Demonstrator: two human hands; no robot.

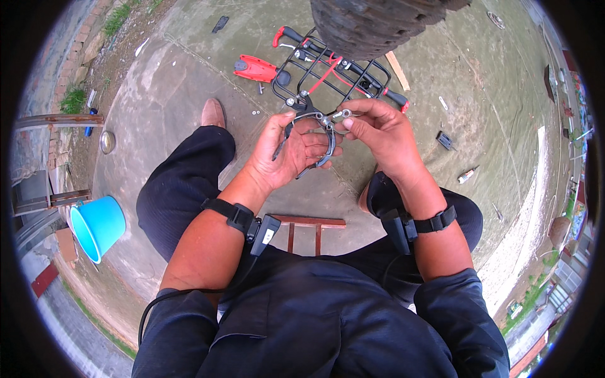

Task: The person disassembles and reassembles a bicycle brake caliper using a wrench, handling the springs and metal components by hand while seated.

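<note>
In my left hand point(291, 148), palm up, lies a dark metal part with curved arms point(331, 142), which looks like a bicycle brake caliper. The thumb and fingers hold it, and its arms arch over the palm. My right hand point(384, 132) pinches a small silver cylindrical fitting point(342, 115) between thumb and fingertips. This fitting is right at the upper end of the curved part; whether it is screwed on cannot be made out.
Beyond my hands a black wire rack point(296, 72) lies on the concrete with black-and-red grips and a red plastic piece point(255, 68). A dark ridged tyre point(372, 25) hangs above it. A wood strip point(397, 70), black pedal-like block point(445, 140) and blue bucket point(99, 227) stand around.
</note>
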